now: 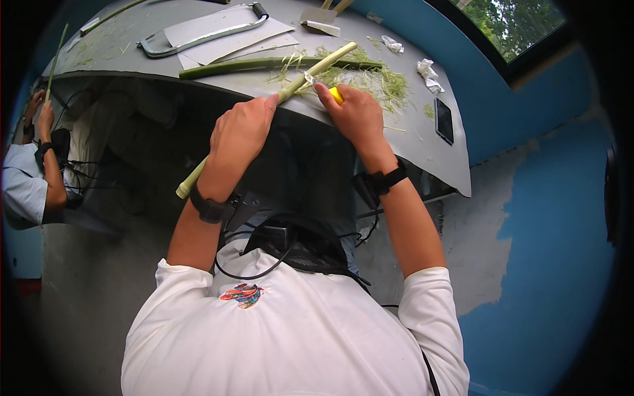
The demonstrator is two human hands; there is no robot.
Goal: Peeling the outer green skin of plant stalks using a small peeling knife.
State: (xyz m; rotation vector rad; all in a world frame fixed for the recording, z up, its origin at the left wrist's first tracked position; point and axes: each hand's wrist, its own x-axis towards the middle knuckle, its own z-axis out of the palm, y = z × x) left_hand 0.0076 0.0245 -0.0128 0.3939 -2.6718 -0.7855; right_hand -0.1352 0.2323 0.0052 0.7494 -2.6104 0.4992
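Observation:
My left hand [241,135] is closed round a pale, scraped bamboo pole [321,66]. The pole slants from below the near edge of the table up over its top, and my left forearm covers part of it. In my right hand [356,115] is a yellow-handled knife [337,96], its small bright blade end against the pole just beyond my left hand. Under the pole's far end, a darker green bamboo pole [228,67] lies across the table. Thin green shavings [389,88] are heaped beside my right hand.
The grey table [449,175] holds a hacksaw [198,41] on white sheets [281,41], crumpled tissues [429,74] and a phone [444,121]. At the left, another person [30,175] grips a thin green stick [55,59]. A blue wall [555,218] stands at the right.

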